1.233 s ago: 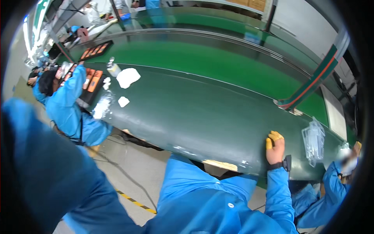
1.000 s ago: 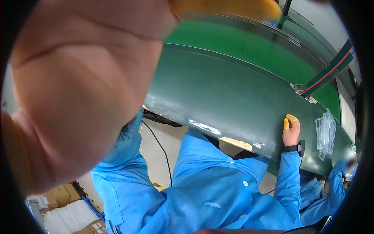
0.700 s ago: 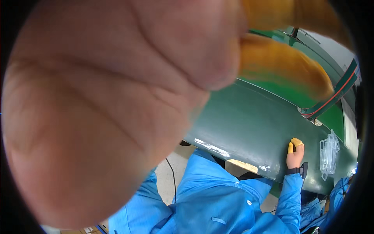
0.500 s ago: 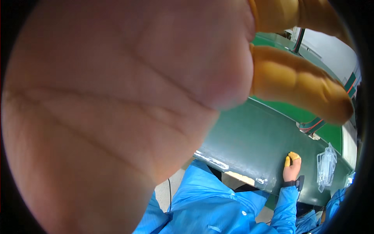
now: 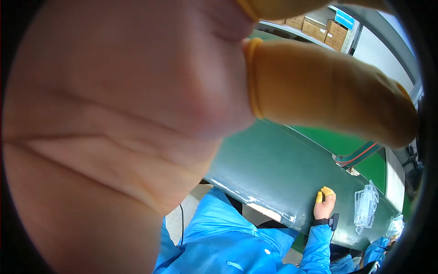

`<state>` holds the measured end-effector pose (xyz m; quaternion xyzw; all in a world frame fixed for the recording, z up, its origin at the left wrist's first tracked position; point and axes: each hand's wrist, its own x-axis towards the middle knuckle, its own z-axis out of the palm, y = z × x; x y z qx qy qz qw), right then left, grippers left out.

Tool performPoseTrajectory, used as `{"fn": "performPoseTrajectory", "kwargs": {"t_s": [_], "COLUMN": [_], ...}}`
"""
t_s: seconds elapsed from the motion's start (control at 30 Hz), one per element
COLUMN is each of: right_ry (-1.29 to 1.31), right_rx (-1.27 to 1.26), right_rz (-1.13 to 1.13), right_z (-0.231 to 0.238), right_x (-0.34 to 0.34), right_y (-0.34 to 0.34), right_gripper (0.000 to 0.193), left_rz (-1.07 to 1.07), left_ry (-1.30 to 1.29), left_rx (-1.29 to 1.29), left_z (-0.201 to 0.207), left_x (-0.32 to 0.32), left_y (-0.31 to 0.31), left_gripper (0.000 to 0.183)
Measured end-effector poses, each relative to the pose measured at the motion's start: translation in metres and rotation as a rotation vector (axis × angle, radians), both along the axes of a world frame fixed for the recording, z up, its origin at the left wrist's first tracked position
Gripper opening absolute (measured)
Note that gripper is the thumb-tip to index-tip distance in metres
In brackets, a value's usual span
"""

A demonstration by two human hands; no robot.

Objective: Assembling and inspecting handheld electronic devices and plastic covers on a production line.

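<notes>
While a left hand (image 5: 132, 109) crowds the near foreground, its bare palm blots out the left half of the workroom, where just over a second ago a co-worker in blue sits beside a bench of orange pieces. Two of its fingers, in yellow finger cots (image 5: 301, 84), stretch rightward with a gap between them; the other fingertips are out of view, so I cannot tell whether they close on anything. Below, a dark cable (image 5: 182, 223) hangs beside the wearer's blue work jacket (image 5: 219, 255). The dark green worktable (image 5: 269, 166), its near edge chipped, runs on to the right. Above it, cardboard boxes (image 5: 315, 30) and a blue sign (image 5: 344, 19) now show past the fingers, hidden half a second earlier. The right hand (image 5: 324, 208), in a black wristband (image 5: 321, 222), rests on the tabletop as before, fingers loosely curled, thumb slightly apart, nothing seen in its grasp. Just to its right, apart from it, clear plastic trays (image 5: 365, 208) lie on the table, unmoved. At far right shows a co-worker's blue sleeve (image 5: 376, 250).
</notes>
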<state>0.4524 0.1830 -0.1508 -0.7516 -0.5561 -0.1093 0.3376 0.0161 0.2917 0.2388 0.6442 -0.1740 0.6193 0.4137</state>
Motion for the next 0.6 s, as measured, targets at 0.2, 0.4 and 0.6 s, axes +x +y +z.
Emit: {"fn": "performPoseTrajectory", "kwargs": {"t_s": [0.2, 0.4, 0.6], "right_ry": [0.023, 0.073, 0.219], "right_rx": [0.024, 0.027, 0.088], "right_rz": [0.054, -0.027, -0.001], "right_z": [0.011, 0.011, 0.006], "right_x": [-0.011, -0.005, 0.000], "right_y": [0.008, -0.007, -0.002], "right_gripper": [0.013, 0.012, 0.012], "left_rz": [-0.001, 0.278, 0.761], "left_ry": [-0.095, 0.261, 0.771], "left_rx": [-0.057, -0.168, -0.157], "left_z": [0.005, -0.054, -0.225], "left_x": [-0.015, 0.023, 0.045], "left_y": [-0.022, 0.026, 0.070], "left_gripper": [0.081, 0.082, 0.059]}}
